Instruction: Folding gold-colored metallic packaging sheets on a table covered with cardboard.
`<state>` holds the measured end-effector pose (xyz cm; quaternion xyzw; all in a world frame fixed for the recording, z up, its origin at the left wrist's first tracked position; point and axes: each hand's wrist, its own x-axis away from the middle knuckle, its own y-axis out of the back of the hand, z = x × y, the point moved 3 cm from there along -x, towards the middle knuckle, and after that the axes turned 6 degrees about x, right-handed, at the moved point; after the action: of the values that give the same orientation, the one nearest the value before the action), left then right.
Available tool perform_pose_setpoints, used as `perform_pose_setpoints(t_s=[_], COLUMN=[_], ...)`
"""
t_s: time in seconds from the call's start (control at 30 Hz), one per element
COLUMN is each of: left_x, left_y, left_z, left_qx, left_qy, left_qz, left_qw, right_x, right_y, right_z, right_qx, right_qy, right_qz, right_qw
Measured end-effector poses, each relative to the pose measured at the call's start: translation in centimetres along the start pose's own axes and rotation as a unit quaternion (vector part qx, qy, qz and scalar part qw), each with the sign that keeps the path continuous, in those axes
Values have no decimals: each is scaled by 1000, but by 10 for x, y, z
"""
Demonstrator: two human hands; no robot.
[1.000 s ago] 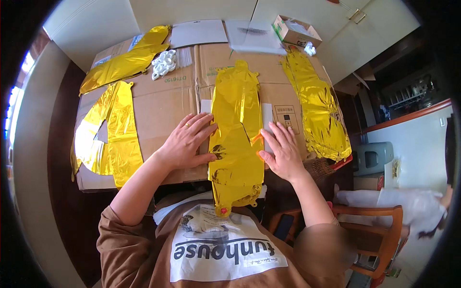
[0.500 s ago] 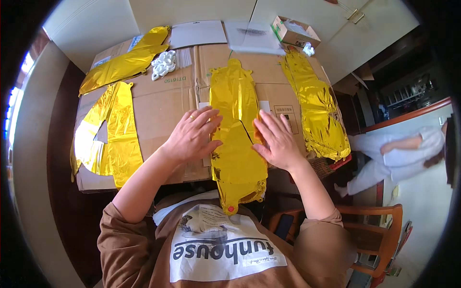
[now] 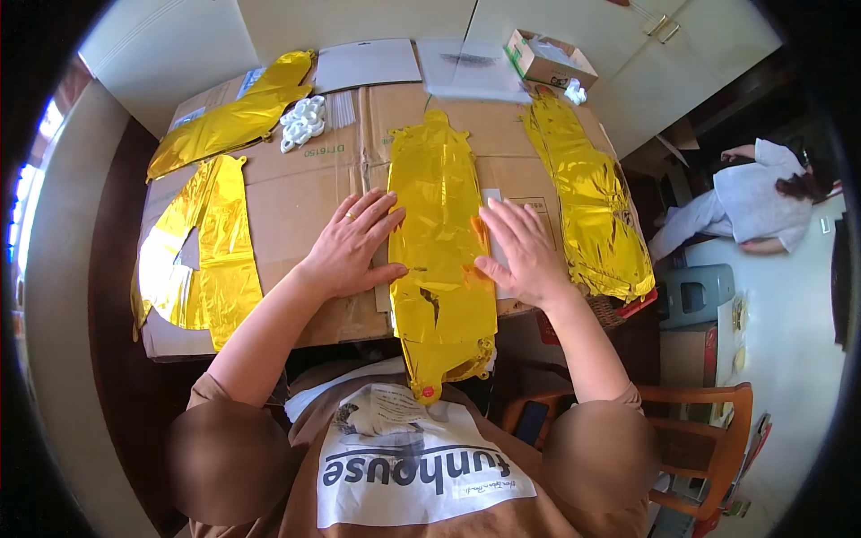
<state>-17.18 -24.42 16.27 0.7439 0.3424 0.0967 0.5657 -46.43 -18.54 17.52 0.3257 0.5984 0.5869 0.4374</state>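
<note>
A long, flat gold foil balloon lies lengthwise before me on a cardboard-covered table. Its near end, with a small red dot, hangs over the front edge toward my shirt. My left hand rests along its left edge, fingers stretched out and thumb touching the foil. Along the opposite edge lies my right hand, also flat with fingers spread. Neither hand grips anything. Orange-tinted reflections show in the foil beside the right fingers, and a small dark crease runs across its lower half.
More gold foil balloons lie around: a bent one at left, others behind it, a crumpled pile at right. Farther back are white rings, a white board and a carton. A person stands beyond a chair.
Both hands have shifted slightly and lie flatter at the balloon's edges. The long dark fold in its middle is gone, with a smaller crease lower down. The person at right has moved farther back.
</note>
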Motion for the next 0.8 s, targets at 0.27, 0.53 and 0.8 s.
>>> perform_pose_setpoints(t_s=[0.27, 0.53, 0.8], left_x=[1, 3, 15], left_y=[0, 0, 7], left_z=[1, 4, -12], left_qx=[1, -12, 48], left_qy=[29, 25, -43], left_qz=[7, 7, -76], left_qw=[1000, 1000, 995], right_x=[-41, -35, 24], right_y=[-24, -24, -4], right_z=[-15, -17, 22], right_qx=[35, -12, -45], right_qy=[26, 24, 97], right_qz=[52, 14, -6], right_qw=[998, 1000, 994])
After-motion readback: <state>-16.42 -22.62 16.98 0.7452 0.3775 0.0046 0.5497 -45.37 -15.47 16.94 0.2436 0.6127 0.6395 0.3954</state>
